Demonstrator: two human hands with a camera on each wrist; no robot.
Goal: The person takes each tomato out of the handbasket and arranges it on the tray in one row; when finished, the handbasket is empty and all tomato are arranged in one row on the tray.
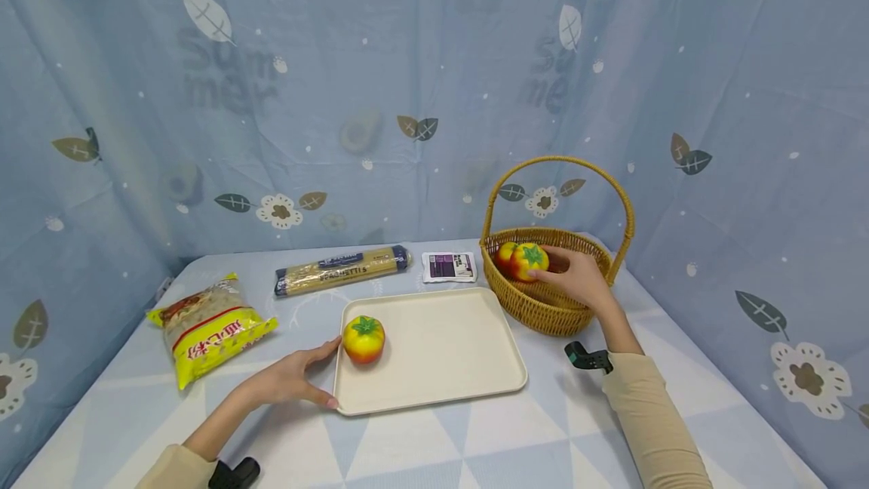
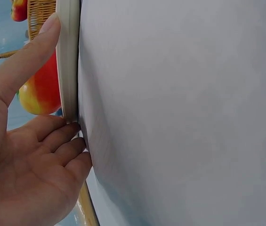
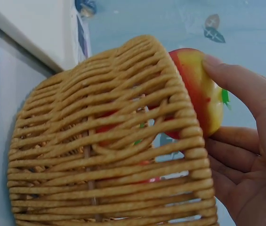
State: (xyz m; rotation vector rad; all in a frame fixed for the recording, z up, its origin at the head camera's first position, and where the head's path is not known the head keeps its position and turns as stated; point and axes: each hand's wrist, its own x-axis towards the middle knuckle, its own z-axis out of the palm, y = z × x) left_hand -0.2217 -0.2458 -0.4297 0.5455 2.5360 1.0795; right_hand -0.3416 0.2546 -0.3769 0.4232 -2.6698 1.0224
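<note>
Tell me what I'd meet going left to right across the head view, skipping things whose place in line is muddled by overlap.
Yellow bag, left hand, red-and-yellow fruit on the tray, white packet, held fruit, right hand.

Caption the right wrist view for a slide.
Right hand holding a red-and-yellow fruit at the mouth of a woven basket.
</note>
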